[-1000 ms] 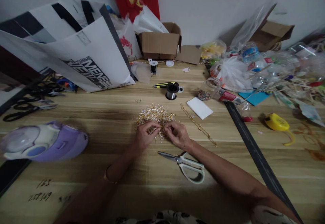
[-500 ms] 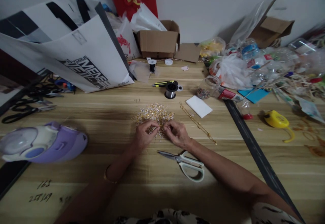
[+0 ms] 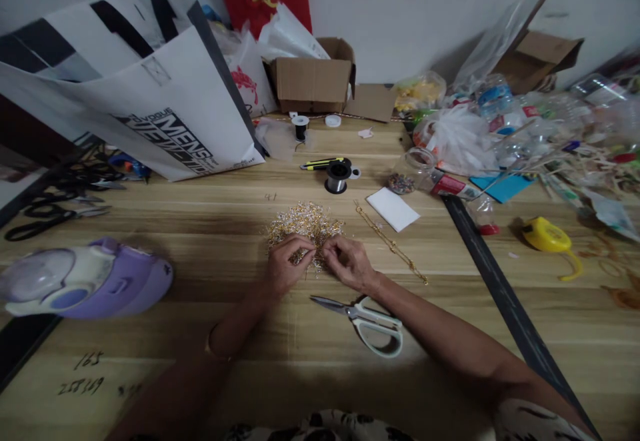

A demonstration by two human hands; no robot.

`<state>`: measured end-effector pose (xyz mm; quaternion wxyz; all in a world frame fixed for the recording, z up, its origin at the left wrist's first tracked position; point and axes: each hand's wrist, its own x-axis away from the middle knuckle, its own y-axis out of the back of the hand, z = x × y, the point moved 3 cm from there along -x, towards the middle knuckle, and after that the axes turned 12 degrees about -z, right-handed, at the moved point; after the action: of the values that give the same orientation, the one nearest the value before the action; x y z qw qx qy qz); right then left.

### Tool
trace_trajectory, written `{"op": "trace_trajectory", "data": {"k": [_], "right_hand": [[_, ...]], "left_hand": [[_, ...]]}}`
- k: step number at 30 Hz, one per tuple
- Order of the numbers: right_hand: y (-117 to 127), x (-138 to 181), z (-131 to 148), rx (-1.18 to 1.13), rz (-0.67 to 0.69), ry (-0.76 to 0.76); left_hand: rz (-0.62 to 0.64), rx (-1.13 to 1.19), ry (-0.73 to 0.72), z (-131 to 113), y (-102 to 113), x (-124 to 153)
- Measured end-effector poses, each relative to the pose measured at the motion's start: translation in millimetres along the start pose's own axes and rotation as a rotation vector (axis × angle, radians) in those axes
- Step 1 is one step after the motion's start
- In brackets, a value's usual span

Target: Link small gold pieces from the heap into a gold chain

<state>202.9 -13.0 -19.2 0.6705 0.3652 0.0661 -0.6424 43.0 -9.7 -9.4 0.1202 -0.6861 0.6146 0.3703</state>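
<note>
A heap of tiny gold and silver beads (image 3: 303, 220) lies on the wooden table in front of me. Over its near edge, my left hand (image 3: 290, 262) is closed in a pinch, thumb against fingertip. My right hand (image 3: 350, 262) pinches close beside it, its fingers curled. Whatever sits between the fingertips is too small to make out. Scissors with pale handles (image 3: 377, 328) lie just below my right hand, blades pointing left. To the right of that hand a thin gold chain (image 3: 393, 244) is stretched out next to a white folded paper (image 3: 393, 209).
Behind the beads stand a spool of silver wire (image 3: 337, 178) and a yellow-black utility knife (image 3: 323, 163). Left are a purple-white bottle (image 3: 115, 281), black scissors (image 3: 50, 214) and a large paper bag (image 3: 175, 108). Right are a bead jar (image 3: 405, 178) and a yellow tape measure (image 3: 546, 234).
Both hands keep nearly the same pinched pose over the beads. The whole view has shifted very slightly; nothing else has visibly moved.
</note>
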Motion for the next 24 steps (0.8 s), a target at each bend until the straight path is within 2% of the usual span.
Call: {"op": "trace_trajectory", "data": {"k": [14,24], "right_hand": [[-0.2,-1.2,1.0,0.011,0.025,-0.008],[-1.1,0.1,-1.1,-0.004,0.012,-0.02]], "left_hand": [[0.02,-0.032,-0.104,-3.1,-0.8,1.3],[0.039,0.01,0.004,-1.3,-1.3,3.1]]}}
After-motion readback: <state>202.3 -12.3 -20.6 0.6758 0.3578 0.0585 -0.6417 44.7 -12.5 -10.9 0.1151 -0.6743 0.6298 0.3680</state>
